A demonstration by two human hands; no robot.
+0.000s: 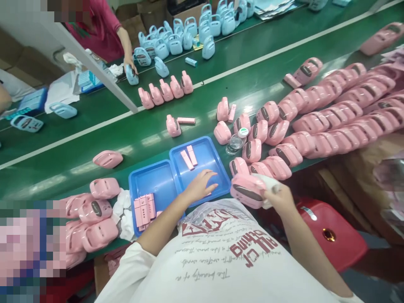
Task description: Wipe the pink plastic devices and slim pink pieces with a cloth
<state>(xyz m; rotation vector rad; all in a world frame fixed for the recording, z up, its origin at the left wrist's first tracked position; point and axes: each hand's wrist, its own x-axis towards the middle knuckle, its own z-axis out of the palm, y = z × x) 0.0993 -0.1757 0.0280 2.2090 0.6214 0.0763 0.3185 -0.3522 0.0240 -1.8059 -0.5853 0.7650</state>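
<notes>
My right hand point(282, 197) grips a pink plastic housing point(244, 188) with a dark oval window, and a white cloth point(269, 182) is bunched in the same hand. Over the near side of the right blue tray point(217, 162), my left hand point(202, 185) has its fingers apart and holds nothing. Two slim pink pieces point(187, 160) lie in that tray. The left blue tray point(161, 171) holds several pink pieces point(143, 210) with small dark marks, partly hidden by my left forearm.
Rows of pink housings point(328, 120) crowd the right. A clear bottle point(236, 142) stands among them. More housings point(101, 233) and crumpled white tissue point(126, 216) lie left. Across the green belt point(151, 126), a co-worker's hand point(129, 63) touches a light-blue housing point(131, 75). A red stool point(334, 235) stands at right.
</notes>
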